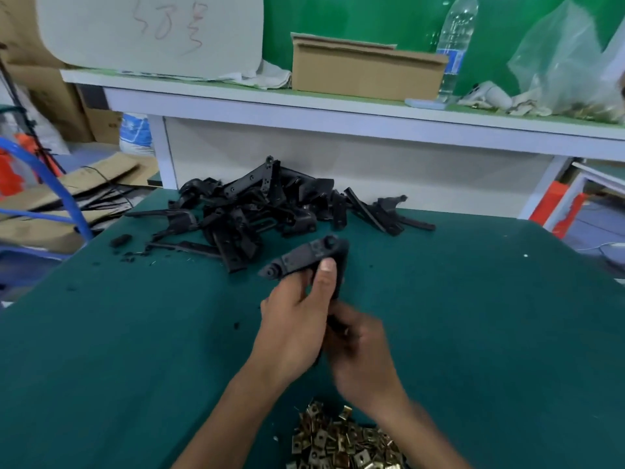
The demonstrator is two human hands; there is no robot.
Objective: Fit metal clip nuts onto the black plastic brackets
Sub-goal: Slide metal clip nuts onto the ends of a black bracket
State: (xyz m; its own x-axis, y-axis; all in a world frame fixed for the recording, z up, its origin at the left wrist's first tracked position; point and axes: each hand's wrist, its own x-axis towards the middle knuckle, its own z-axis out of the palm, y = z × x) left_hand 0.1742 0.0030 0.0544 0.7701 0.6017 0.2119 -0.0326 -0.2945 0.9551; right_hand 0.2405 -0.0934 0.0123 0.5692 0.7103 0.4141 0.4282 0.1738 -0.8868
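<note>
Bracket (309,257): light, stiff plastic; you grip mid-body.
Left hand (294,330): fingers closed on bracket.
Right hand (363,353): blurred, grip unclear.
Clip nuts (341,441): small, springy, sharp-edged.

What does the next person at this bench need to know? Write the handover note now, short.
Left hand: gripping one black bracket above the green table, thumb on top.
Right hand: blurred, at the bracket's lower end; whether it holds a clip nut cannot be told.
Clip nuts: loose heap at the near edge, between the forearms.
Bracket pile: at the far side of the table.
Done: no finished brackets can be told apart.
Left: clip the held bracket, then work through the pile.
</note>
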